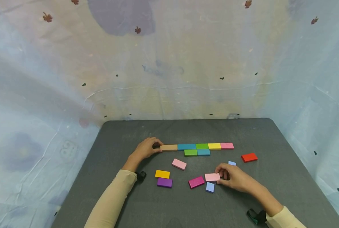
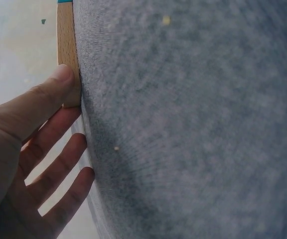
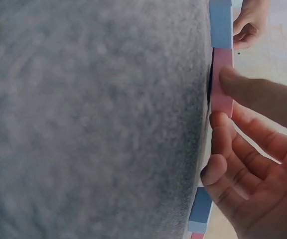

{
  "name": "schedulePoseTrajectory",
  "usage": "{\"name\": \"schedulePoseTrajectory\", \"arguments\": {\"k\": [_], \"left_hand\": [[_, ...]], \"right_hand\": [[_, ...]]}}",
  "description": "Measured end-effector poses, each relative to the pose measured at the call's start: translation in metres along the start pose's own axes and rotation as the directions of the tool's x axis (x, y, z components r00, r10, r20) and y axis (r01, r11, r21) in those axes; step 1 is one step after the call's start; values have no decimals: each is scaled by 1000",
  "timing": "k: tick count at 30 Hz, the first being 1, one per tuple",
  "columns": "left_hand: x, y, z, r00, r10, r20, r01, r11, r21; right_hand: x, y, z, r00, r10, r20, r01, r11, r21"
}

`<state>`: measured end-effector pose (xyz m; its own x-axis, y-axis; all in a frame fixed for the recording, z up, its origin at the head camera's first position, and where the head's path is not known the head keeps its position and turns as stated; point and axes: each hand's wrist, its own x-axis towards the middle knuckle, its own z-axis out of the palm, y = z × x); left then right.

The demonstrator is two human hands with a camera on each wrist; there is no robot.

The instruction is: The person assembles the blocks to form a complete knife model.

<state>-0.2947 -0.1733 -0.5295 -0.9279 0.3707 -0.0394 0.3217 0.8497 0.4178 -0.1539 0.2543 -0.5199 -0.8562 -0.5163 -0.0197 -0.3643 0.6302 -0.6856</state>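
At the left end of a row of colored blocks, my left hand pinches a plain wooden block between thumb and index finger; its other fingers spread loosely in the left wrist view. The row continues rightward with a blue block, then green, yellow and pink ones. Against its near side lie a green block and a blue block. Nearer to me, my right hand pinches a light pink block at its right end. A magenta block and a light blue block lie close by it.
Left of the middle are a second light pink block, an orange-yellow block and a purple block. On the right lies a red block. Behind my right hand, another light blue block is partly hidden. A patterned sheet hangs behind the dark table.
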Motion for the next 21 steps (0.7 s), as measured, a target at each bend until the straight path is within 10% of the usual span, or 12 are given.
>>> {"name": "schedulePoseTrajectory", "arguments": {"k": [21], "left_hand": [[2, -2, 3, 1000, 3, 5, -3, 1000, -1]], "right_hand": [[12, 15, -29, 984, 27, -176, -46, 994, -102]]}}
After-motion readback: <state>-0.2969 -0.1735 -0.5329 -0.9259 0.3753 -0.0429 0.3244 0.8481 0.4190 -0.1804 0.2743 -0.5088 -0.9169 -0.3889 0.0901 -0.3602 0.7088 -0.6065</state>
